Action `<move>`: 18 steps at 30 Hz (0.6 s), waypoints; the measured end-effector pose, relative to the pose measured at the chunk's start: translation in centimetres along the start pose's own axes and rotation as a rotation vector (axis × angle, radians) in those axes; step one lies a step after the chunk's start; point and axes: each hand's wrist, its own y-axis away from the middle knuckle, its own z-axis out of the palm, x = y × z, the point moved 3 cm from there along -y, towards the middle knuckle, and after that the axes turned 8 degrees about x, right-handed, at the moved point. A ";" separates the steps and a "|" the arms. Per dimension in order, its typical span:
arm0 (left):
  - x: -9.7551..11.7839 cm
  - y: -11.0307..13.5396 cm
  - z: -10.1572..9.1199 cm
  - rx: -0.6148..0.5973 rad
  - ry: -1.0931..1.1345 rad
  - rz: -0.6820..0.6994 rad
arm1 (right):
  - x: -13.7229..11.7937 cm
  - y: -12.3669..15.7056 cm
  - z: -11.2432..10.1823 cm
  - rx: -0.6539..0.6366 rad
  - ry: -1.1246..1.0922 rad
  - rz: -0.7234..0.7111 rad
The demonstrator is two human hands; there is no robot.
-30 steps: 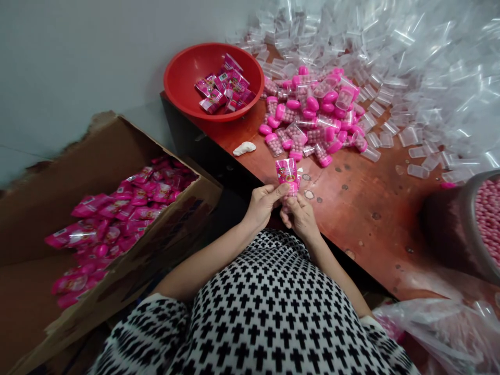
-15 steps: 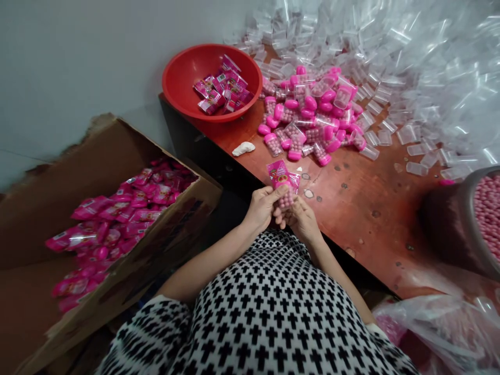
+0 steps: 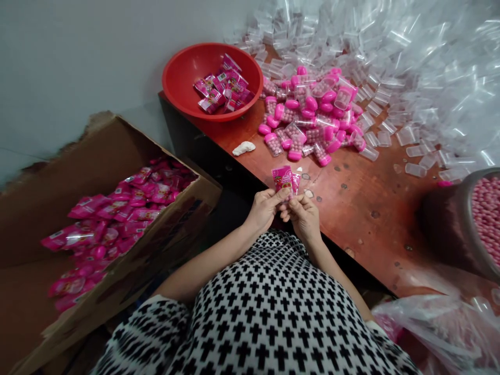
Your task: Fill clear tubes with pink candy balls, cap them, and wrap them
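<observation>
Pink foil catches the eye first: a small pink sachet (image 3: 284, 178), held just above the near edge of the wooden table (image 3: 351, 203), between the person's two hands.

In the head view, the left hand (image 3: 264, 208) pinches the sachet's lower left edge between thumb and forefinger. The right hand (image 3: 303, 217) has its fingertips closed on the lower right corner, with the other fingers curled in beneath.

Half a second ago a short tube of pink balls showed under the sachet, between the fingers. Now none of it can be seen, and less of the sachet stands clear of the fingertips than a second ago. I'd judge the tube has gone inside the sachet or behind the fingers, but I can't tell which.

The sachet's long axis runs away from the person, with its printed face towards the camera. Its top edge points at the heap of pink-capped tubes (image 3: 308, 117) farther along the table, and its lower end is hidden in the fingers.

Around it:
- A red bowl (image 3: 183, 78) at the far corner holds more sachets.
- A drift of clear empty tubes (image 3: 410, 62) lies behind the heap.
- A white lump (image 3: 244, 148) lies between the bowl and the hands.
- A tub of loose pink balls (image 3: 486, 213) sits at the right edge.
- Beside the table on the left, lower down, a cardboard box (image 3: 117, 140) holds pink packets (image 3: 117, 213).
</observation>
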 end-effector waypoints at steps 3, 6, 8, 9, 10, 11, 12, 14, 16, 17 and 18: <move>0.0 0.1 -0.6 -0.065 0.000 0.013 | -0.1 -0.5 0.2 0.013 -0.025 0.010; 0.1 0.5 -1.1 -0.111 0.001 0.020 | -0.1 -1.0 1.1 -0.005 -0.055 0.039; 0.6 1.0 -1.8 -0.106 -0.014 0.030 | 0.0 -1.1 2.0 -0.068 -0.052 0.070; 1.1 1.3 -2.3 -0.084 -0.022 0.046 | 0.1 -1.1 2.5 -0.111 -0.044 0.088; 1.9 1.7 -3.0 -0.043 -0.022 0.076 | 0.2 -1.0 2.9 -0.154 -0.033 0.103; 2.9 2.0 -4.0 0.023 -0.012 0.126 | 0.3 -1.0 3.3 -0.191 -0.021 0.110; 4.1 2.4 -5.3 0.114 0.010 0.201 | 0.3 -0.9 3.5 -0.220 -0.003 0.109; 6.7 3.1 -8.3 0.334 0.071 0.395 | 0.4 -0.9 3.7 -0.249 0.044 0.089; 8.9 3.2 -11.2 0.492 0.077 0.560 | 0.4 -1.0 3.4 -0.237 0.091 0.064; 9.6 2.7 -12.3 0.538 0.048 0.602 | 0.4 -1.0 3.2 -0.223 0.108 0.055; 10.0 1.8 -13.0 0.562 -0.028 0.627 | 0.3 -1.1 3.0 -0.204 0.120 0.049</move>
